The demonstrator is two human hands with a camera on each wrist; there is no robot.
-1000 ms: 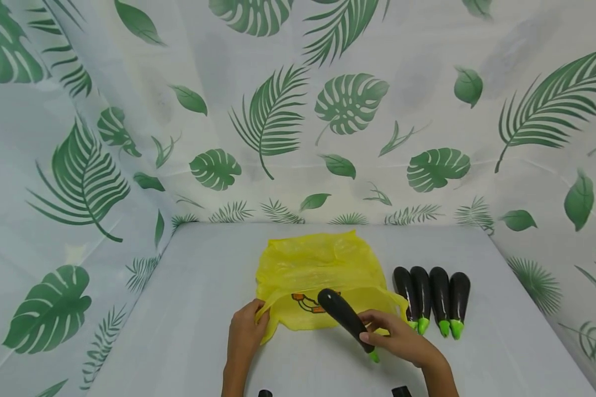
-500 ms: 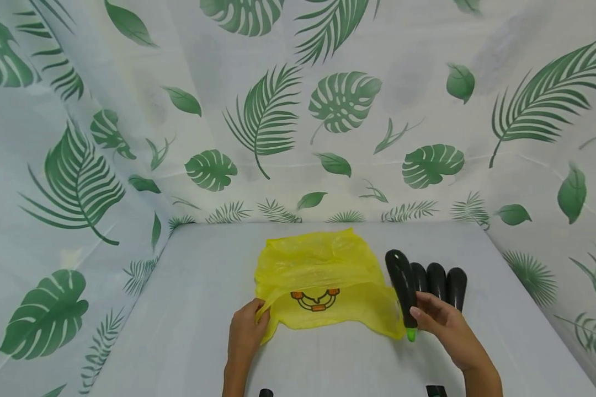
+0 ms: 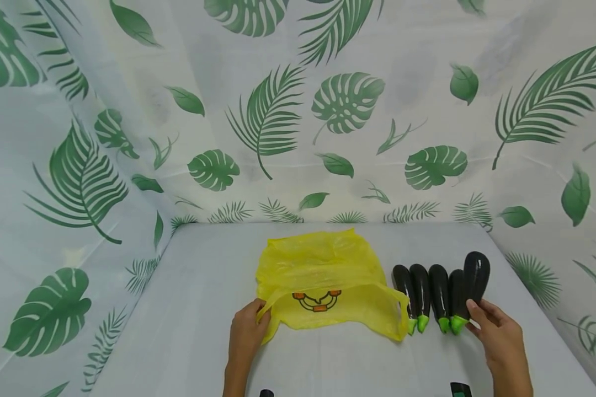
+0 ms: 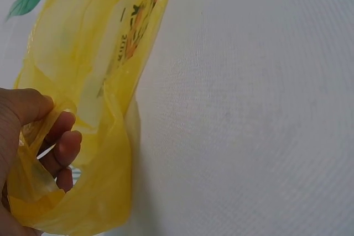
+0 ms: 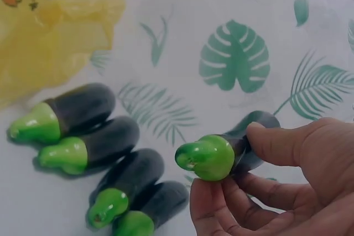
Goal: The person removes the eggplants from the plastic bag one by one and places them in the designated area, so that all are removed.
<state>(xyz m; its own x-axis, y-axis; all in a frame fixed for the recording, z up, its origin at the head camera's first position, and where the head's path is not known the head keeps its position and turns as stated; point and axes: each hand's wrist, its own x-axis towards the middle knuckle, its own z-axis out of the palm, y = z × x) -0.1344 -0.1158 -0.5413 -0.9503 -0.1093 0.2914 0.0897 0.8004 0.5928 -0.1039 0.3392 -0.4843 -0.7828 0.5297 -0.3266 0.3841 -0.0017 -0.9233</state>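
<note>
My left hand point(image 3: 247, 333) grips the left handle of a yellow plastic bag point(image 3: 323, 255); in the left wrist view, thumb and fingers curl around the thin yellow film point(image 4: 105, 164). The bag lies flat on the table, its mouth toward me. On the right, my right hand point(image 3: 505, 337) pinches a dark eggplant point(image 3: 477, 274) near its green stem end. That eggplant is tilted, just right of a row of several similar eggplants point(image 3: 439, 289), overlapping the rightmost one in the head view. The right wrist view shows its green cap point(image 5: 213, 157) between thumb and fingers.
A white table point(image 3: 193, 286) lies beneath everything. Behind and at both sides hang white sheets printed with green leaves point(image 3: 351, 105). Two small dark objects show at the bottom edge, one near the left forearm point(image 3: 266, 393) and one near the right point(image 3: 460, 389).
The right hand has carried the eggplant from in front of the bag's mouth rightward, past the row, to its right end. The left hand has stayed on the bag handle.
</note>
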